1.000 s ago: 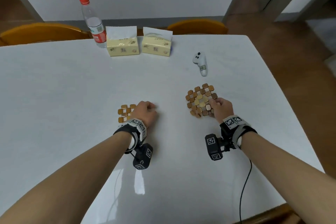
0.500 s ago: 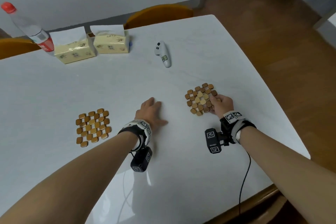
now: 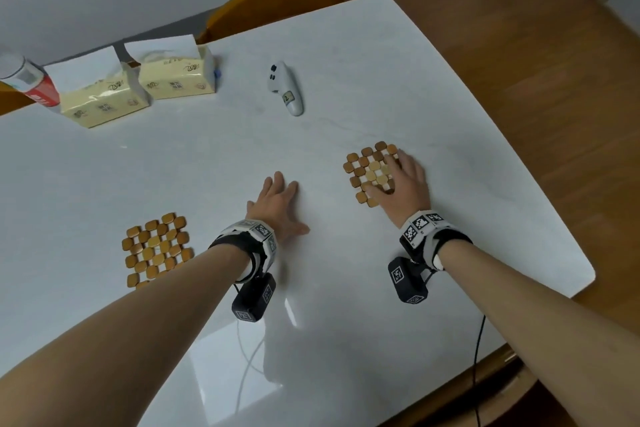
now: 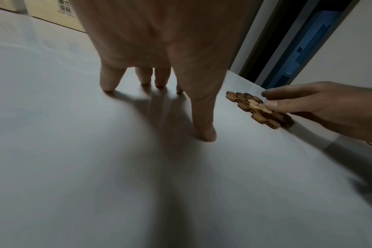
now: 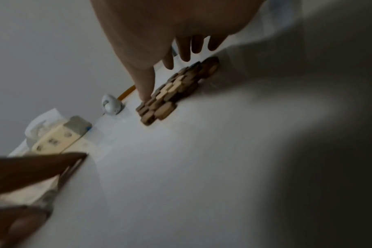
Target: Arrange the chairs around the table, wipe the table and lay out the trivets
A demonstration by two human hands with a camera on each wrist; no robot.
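Two wooden block trivets lie flat on the white table point(image 3: 450, 97). The left trivet point(image 3: 156, 249) sits alone near my left forearm. My left hand point(image 3: 277, 204) rests on the bare tabletop between the trivets, fingers spread and straight, holding nothing; in the left wrist view its fingertips point(image 4: 206, 134) touch the surface. My right hand point(image 3: 403, 185) lies over the near right part of the right trivet point(image 3: 369, 170), fingers extended on top of it. The right wrist view shows that trivet point(image 5: 172, 91) under my straight fingers point(image 5: 146, 87).
Two yellow tissue boxes point(image 3: 138, 87) and a plastic bottle point(image 3: 33, 87) stand at the far left. A white controller point(image 3: 285, 87) lies beyond the trivets. An orange chair back point(image 3: 273, 7) shows behind the far edge. The table's right edge and wooden floor point(image 3: 554, 114) are close by.
My left hand let go of the left trivet and slid right onto bare table, opening flat. My right hand went from gripping the right trivet's edge to lying flat on it. My view swung right.
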